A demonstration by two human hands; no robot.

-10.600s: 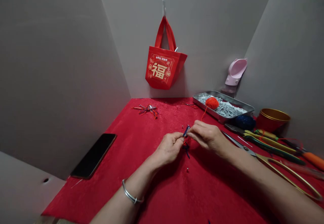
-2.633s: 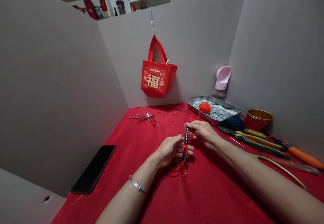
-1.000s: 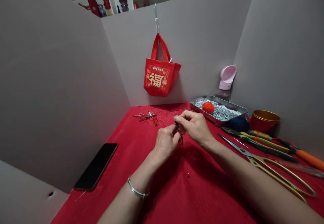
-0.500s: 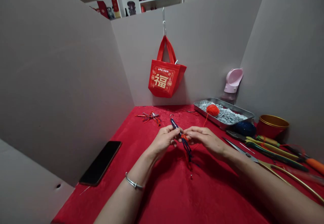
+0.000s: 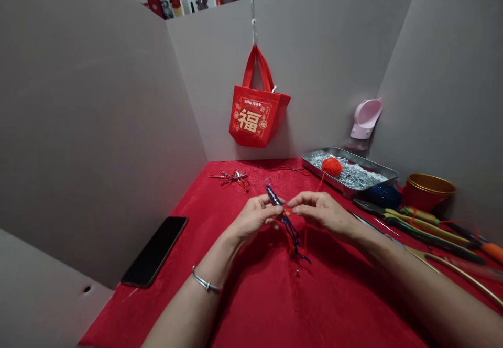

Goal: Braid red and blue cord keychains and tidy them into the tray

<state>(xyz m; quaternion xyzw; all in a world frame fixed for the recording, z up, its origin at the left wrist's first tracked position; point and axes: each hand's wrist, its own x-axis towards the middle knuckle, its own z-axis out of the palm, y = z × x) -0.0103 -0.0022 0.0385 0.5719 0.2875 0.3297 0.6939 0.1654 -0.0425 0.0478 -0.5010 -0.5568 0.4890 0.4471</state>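
My left hand (image 5: 257,214) pinches a dark blue braided cord piece (image 5: 274,196) between thumb and fingers. A small metal ring (image 5: 268,181) sits at its upper end, and loose blue cord ends (image 5: 293,232) hang below the fingers. Red yarn (image 5: 286,211) lies around the piece just under my left thumb. Beside it on the right, my right hand (image 5: 316,211) has its thumb and forefinger closed at a strand of this yarn. From the orange-red yarn ball (image 5: 332,167) a strand runs down behind my right hand.
A metal tray (image 5: 348,189) of silvery pins holds the yarn ball. Right of it are a blue yarn ball (image 5: 383,196), a red-gold cup (image 5: 426,191), pliers (image 5: 432,238) and gold-handled scissors (image 5: 420,256). A phone (image 5: 155,253) lies left; finished-looking cord pieces (image 5: 236,177) lie behind.
My right hand has drawn slightly right, away from the cord piece, and its fingers have shifted. The left hand keeps its hold. The camera view has tilted down a little.
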